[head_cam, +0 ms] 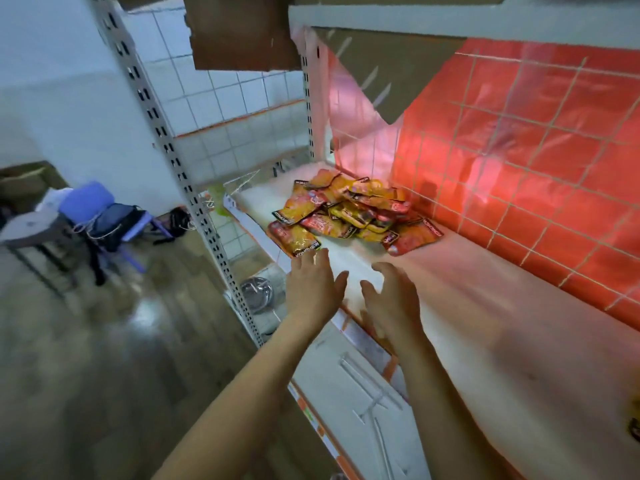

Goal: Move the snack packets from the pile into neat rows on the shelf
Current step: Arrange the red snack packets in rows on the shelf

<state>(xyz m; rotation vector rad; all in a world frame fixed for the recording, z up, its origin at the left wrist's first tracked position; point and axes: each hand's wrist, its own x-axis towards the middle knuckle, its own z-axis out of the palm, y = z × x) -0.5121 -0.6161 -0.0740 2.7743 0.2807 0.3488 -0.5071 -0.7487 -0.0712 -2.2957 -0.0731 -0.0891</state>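
A pile of several red and yellow snack packets [349, 214] lies on the white shelf [485, 323], at its far left end against the red gridded back panel. One packet [294, 237] sits at the pile's near edge, by the shelf's front lip. My left hand [311, 285] hovers just short of that packet with its fingers straight and holds nothing. My right hand [391, 299] is beside it over the shelf, fingers relaxed and spread, also holding nothing. Both hands are apart from the pile.
The red back panel [536, 168] runs along the shelf's rear. A perforated metal upright [180, 168] stands left of the shelf. A lower shelf [363, 410] shows below the front edge. A metal bowl [256, 291] lies underneath. A chair with bags [104, 220] stands on the floor at left.
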